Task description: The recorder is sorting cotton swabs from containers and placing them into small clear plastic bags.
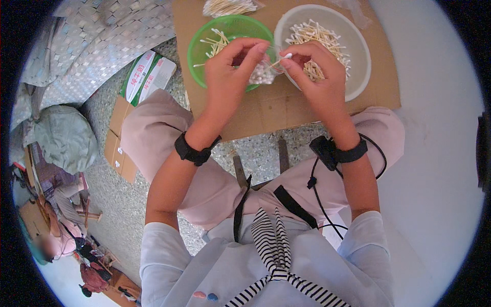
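Note:
My left hand [228, 69] is closed on a clear plastic bag of cotton swabs [262, 75], whose white tips bunch toward its lower end. Facing it, my right hand [322, 69] pinches a single cotton swab [286, 56] by the mouth of the bag. Behind my left hand stands a green bowl [194, 69] with a few loose swabs in it. Under and beyond my right hand is a white bowl [362, 77] heaped with loose cotton swabs [319, 38]. My fingers and the bag hide part of both bowls.
Both bowls stand on a brown cardboard-topped surface [271, 110] above my knees. Another pile of swabs [228, 7] lies at its far edge, with clear plastic [355, 10] at the far right. Cardboard boxes [120, 135] are on the floor at left; another person [64, 238] sits at far left.

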`<state>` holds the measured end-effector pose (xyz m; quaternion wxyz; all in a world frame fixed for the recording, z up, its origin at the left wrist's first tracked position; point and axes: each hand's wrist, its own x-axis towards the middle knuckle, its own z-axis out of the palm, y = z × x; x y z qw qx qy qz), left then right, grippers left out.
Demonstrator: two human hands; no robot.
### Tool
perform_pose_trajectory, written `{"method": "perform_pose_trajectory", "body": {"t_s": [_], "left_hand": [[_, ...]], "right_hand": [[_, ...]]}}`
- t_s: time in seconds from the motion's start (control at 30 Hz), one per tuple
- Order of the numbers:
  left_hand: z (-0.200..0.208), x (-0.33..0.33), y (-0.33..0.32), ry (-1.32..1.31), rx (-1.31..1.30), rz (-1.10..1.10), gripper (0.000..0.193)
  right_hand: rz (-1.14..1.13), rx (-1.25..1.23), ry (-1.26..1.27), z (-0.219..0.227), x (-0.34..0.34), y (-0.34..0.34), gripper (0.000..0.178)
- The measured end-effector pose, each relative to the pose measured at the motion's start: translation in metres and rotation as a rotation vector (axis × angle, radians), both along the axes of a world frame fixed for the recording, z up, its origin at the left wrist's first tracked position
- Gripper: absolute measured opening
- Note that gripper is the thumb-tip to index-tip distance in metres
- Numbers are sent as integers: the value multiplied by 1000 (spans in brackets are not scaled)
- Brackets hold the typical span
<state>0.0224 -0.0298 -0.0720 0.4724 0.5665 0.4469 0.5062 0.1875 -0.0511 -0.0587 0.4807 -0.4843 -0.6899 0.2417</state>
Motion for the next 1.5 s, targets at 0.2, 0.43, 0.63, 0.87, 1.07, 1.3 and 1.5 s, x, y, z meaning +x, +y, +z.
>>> {"method": "perform_pose_trajectory", "body": {"t_s": [0.2,0.43,0.63,0.87,1.07,1.3,1.5], "left_hand": [[-3,2,2,51,-31,60,19],[-8,5,-1,16,-32,45,19],[-8,3,0,-113,-17,54,18],[-1,3,-1,-102,-25,49,21],[-6,-2,0,-117,8,95,21],[-3,-10,4,-52,-68,-131,37],[-13,-6,10,-152,25,-261,46]], "right_hand": [[41,32,22,-2,2,2,12],[191,34,-250,-9,4,4,14],[198,-49,-107,1,2,-2,17],[219,27,-91,2,5,-2,20],[249,129,-383,8,3,-3,30],[165,68,-396,7,-2,-2,25],[-31,-65,-11,10,0,2,16]]}}
